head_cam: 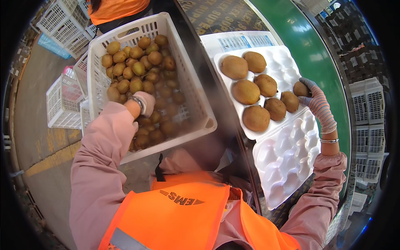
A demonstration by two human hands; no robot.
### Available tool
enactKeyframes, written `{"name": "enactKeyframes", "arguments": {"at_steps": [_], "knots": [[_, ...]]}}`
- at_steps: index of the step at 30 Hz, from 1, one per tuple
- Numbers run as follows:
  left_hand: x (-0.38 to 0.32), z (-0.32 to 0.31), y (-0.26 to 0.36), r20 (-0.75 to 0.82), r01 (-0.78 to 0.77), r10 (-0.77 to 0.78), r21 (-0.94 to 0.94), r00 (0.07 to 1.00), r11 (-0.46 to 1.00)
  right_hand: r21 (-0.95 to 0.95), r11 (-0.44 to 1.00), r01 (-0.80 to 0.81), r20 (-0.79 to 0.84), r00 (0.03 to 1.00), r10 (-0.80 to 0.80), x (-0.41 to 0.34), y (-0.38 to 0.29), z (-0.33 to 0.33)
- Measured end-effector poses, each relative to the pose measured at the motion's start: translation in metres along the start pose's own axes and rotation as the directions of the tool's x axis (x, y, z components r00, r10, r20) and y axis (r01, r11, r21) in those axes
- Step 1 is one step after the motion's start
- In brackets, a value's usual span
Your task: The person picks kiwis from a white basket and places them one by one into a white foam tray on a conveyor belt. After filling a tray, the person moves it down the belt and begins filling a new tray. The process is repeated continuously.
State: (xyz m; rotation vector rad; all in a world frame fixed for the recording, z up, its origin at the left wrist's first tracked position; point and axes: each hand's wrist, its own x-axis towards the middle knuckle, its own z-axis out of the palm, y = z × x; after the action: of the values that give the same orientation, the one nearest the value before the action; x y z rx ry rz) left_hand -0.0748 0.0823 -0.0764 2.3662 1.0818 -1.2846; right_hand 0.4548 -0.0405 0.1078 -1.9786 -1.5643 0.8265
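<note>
My left hand (146, 101), in a pale pink glove, reaches down among the kiwifruit (136, 68) in a white plastic crate (194, 103). Its fingers are hidden, so any hold there cannot be seen. To the right, my right hand (315, 99) wears a striped, grey-tipped glove and grips a small kiwifruit (301, 89) over the far right side of a white moulded tray (275, 64). Several other kiwifruit (246, 92) sit in the tray's cups, with larger ones along the left row. The tray's hinged second half (282, 162) lies open towards me, its hollows bare.
A printed sheet (239, 42) lies beyond the tray. A green surface (300, 34) runs along the right. White crates (64, 101) stand on the floor at left, and more are stacked (368, 106) at far right. A person in an orange vest (120, 9) is beyond my crate.
</note>
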Motion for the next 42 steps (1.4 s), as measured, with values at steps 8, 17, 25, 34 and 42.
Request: {"name": "enactKeyframes", "arguments": {"at_steps": [8, 17, 25, 34, 42], "knots": [[-0.029, 0.059, 0.004, -0.177, -0.042, 0.136, 0.451, 0.975, 0.892, -0.371, 0.916, 0.155, -0.011, 0.985, -0.171, -0.012, -0.016, 0.002], [-0.021, 0.054, -0.012, -0.103, -0.197, 0.288, 0.515, 0.952, 0.834, -0.37, 0.921, 0.12, 0.083, 0.992, -0.096, -0.015, -0.018, -0.008], [-0.052, 0.007, -0.01, -0.35, -0.206, 0.062, -0.39, 0.935, 0.898, -0.509, 0.851, 0.128, -0.05, 0.983, -0.178, -0.009, -0.049, -0.009], [-0.123, -0.086, 0.029, -0.841, -0.8, 0.043, -0.496, 0.539, 0.339, 0.227, 0.936, 0.27, 0.161, 0.937, -0.309, 0.003, -0.147, 0.055], [-0.141, -0.105, 0.065, -0.872, -0.868, -0.092, -0.488, 0.48, 0.094, 0.248, 0.913, 0.323, 0.313, 0.865, -0.391, -0.022, -0.199, 0.152]]}}
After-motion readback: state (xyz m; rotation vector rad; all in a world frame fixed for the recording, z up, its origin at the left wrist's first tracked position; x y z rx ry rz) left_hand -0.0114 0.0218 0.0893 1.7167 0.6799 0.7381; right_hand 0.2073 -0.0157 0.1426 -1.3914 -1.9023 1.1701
